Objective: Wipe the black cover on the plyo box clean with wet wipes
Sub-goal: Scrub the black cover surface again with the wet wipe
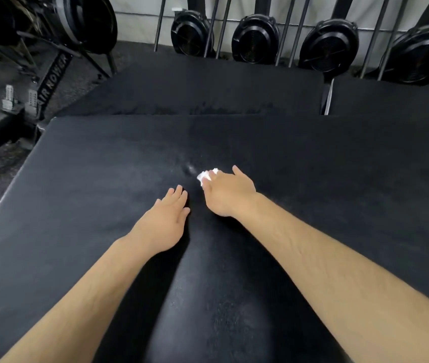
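The black cover of the plyo box (pixel 339 179) fills most of the head view, with a dusty, greyish patch and a small crease near its middle. My right hand (pixel 227 193) lies palm down on the cover and holds a crumpled white wet wipe (pixel 204 176) under its fingertips, just right of the crease. My left hand (pixel 165 218) rests flat on the cover beside it, fingers straight, holding nothing.
A second black padded box (pixel 195 93) stands behind this one, and a third (pixel 391 98) at the back right. Upright air rowers with round black fans (pixel 255 39) line the far wall. Another rower (pixel 51 82) lies on the floor at the left.
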### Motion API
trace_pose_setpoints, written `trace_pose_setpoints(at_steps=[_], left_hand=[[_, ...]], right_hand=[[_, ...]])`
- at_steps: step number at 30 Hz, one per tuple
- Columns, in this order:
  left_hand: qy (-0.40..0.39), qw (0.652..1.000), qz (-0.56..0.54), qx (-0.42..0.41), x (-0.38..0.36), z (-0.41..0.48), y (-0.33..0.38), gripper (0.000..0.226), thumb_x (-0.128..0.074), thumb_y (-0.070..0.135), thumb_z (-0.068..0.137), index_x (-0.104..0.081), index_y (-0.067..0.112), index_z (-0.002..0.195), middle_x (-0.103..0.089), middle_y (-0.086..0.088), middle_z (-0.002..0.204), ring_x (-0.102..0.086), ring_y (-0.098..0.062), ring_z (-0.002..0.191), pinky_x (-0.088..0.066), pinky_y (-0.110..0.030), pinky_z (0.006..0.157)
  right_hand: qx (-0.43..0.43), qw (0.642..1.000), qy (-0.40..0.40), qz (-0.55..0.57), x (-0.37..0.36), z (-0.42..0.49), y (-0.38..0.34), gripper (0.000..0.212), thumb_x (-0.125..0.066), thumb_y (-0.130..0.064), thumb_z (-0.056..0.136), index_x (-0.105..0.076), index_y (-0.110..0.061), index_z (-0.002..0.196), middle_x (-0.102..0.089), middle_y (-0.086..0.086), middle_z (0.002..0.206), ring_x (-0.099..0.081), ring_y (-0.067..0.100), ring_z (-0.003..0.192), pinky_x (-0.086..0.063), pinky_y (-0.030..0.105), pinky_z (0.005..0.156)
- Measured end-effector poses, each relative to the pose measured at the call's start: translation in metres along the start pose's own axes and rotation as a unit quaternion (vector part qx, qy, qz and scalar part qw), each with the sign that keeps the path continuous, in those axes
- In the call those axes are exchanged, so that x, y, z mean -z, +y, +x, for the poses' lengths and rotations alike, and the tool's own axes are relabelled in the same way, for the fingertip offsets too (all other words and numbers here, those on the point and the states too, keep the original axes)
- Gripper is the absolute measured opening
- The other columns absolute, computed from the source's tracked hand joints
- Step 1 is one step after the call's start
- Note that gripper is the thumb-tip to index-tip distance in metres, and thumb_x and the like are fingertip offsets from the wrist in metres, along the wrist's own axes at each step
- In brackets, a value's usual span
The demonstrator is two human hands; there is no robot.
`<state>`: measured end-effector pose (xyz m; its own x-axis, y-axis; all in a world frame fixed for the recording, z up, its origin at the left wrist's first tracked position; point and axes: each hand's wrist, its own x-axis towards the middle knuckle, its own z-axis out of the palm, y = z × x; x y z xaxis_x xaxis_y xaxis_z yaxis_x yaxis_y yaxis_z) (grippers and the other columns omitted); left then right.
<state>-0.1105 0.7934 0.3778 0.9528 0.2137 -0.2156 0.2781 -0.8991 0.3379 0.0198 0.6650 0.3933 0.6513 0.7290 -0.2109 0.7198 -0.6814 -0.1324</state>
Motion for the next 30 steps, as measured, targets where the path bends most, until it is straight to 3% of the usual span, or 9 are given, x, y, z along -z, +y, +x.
trace_pose_setpoints(at_steps=[2, 6, 10, 13, 16, 19, 23, 26, 30], left_hand=[[0.0, 1.0, 0.002, 0.001, 0.001, -0.01, 0.004, 0.053, -0.025, 0.027, 0.109, -0.015, 0.012, 0.159, -0.004, 0.001, 0.168, -0.001, -0.015, 0.154, -0.008, -0.034, 0.125], [0.008, 1.0, -0.009, -0.002, -0.005, -0.029, 0.01, 0.052, -0.028, 0.023, 0.109, -0.016, 0.017, 0.159, -0.009, 0.002, 0.167, -0.005, -0.013, 0.154, -0.009, -0.028, 0.123], [0.015, 1.0, -0.005, 0.01, -0.009, -0.03, 0.014, 0.052, -0.026, 0.022, 0.109, -0.014, 0.016, 0.16, -0.007, 0.001, 0.168, -0.003, -0.014, 0.154, -0.008, -0.03, 0.123], [0.01, 1.0, -0.002, 0.017, -0.01, -0.036, 0.018, 0.053, -0.025, 0.023, 0.109, -0.013, 0.013, 0.16, -0.003, 0.002, 0.168, 0.0, -0.012, 0.154, -0.004, -0.026, 0.122], [0.036, 0.999, -0.028, -0.009, -0.014, -0.048, 0.019, 0.053, -0.029, 0.022, 0.109, -0.016, 0.016, 0.16, -0.011, 0.005, 0.167, -0.006, -0.012, 0.154, -0.004, -0.021, 0.118], [0.07, 0.996, -0.05, -0.02, -0.019, -0.052, 0.018, 0.052, -0.032, 0.022, 0.108, -0.022, 0.019, 0.158, -0.018, 0.006, 0.165, -0.012, -0.012, 0.153, -0.005, -0.02, 0.116], [0.1, 0.993, -0.066, 0.008, -0.023, -0.059, 0.021, 0.051, -0.039, 0.028, 0.106, -0.031, 0.017, 0.155, -0.023, 0.008, 0.163, -0.014, -0.007, 0.152, -0.007, -0.017, 0.117], [0.113, 0.987, -0.116, 0.017, -0.015, -0.065, 0.023, 0.052, -0.051, 0.03, 0.102, -0.036, 0.03, 0.152, -0.033, 0.024, 0.15, -0.026, 0.002, 0.145, -0.021, -0.018, 0.115], [0.178, 0.971, -0.158, 0.026, -0.007, -0.061, 0.017, 0.04, -0.048, 0.008, 0.095, -0.063, 0.035, 0.119, -0.062, 0.025, 0.114, -0.055, 0.002, 0.108, -0.042, -0.02, 0.092]], right_hand=[[-0.004, 1.0, 0.014, -0.003, 0.005, 0.001, -0.002, 0.052, -0.017, -0.023, 0.106, -0.025, -0.022, 0.158, -0.029, -0.003, 0.162, -0.023, 0.013, 0.15, -0.003, 0.041, 0.125], [0.064, 0.996, 0.065, 0.026, -0.013, -0.055, -0.03, 0.047, -0.024, -0.026, 0.106, -0.04, -0.014, 0.148, -0.048, 0.001, 0.146, -0.043, 0.019, 0.133, -0.023, 0.037, 0.118], [0.064, 0.997, 0.048, 0.023, -0.014, -0.046, -0.008, 0.043, -0.025, -0.025, 0.104, -0.044, -0.024, 0.143, -0.054, -0.005, 0.141, -0.048, 0.014, 0.131, -0.016, 0.04, 0.121], [0.024, 0.999, 0.032, 0.018, 0.001, -0.028, 0.007, 0.048, -0.024, -0.024, 0.107, -0.03, -0.022, 0.155, -0.035, -0.005, 0.158, -0.029, 0.015, 0.146, -0.015, 0.037, 0.121], [0.083, 0.994, 0.046, 0.052, -0.009, -0.056, -0.017, 0.048, -0.026, -0.026, 0.107, -0.031, -0.017, 0.153, -0.037, -0.002, 0.155, -0.035, 0.017, 0.138, -0.023, 0.034, 0.115], [0.146, 0.988, 0.023, 0.044, -0.018, -0.066, -0.014, 0.049, -0.023, -0.027, 0.106, -0.029, -0.022, 0.154, -0.036, -0.007, 0.157, -0.03, 0.01, 0.145, -0.015, 0.041, 0.123], [0.057, 0.995, 0.022, 0.079, -0.013, -0.039, 0.019, 0.046, -0.02, -0.028, 0.106, -0.033, -0.028, 0.15, -0.042, -0.004, 0.151, -0.042, 0.017, 0.138, -0.016, 0.044, 0.123], [0.118, 0.988, 0.018, 0.102, -0.019, -0.068, -0.004, 0.045, -0.024, -0.027, 0.106, -0.034, -0.023, 0.15, -0.039, -0.001, 0.152, -0.039, 0.018, 0.14, -0.017, 0.042, 0.123], [0.162, 0.984, 0.007, 0.078, -0.013, -0.077, 0.005, 0.047, -0.019, -0.027, 0.107, -0.033, -0.03, 0.152, -0.04, -0.011, 0.155, -0.031, 0.007, 0.145, -0.007, 0.042, 0.125]])
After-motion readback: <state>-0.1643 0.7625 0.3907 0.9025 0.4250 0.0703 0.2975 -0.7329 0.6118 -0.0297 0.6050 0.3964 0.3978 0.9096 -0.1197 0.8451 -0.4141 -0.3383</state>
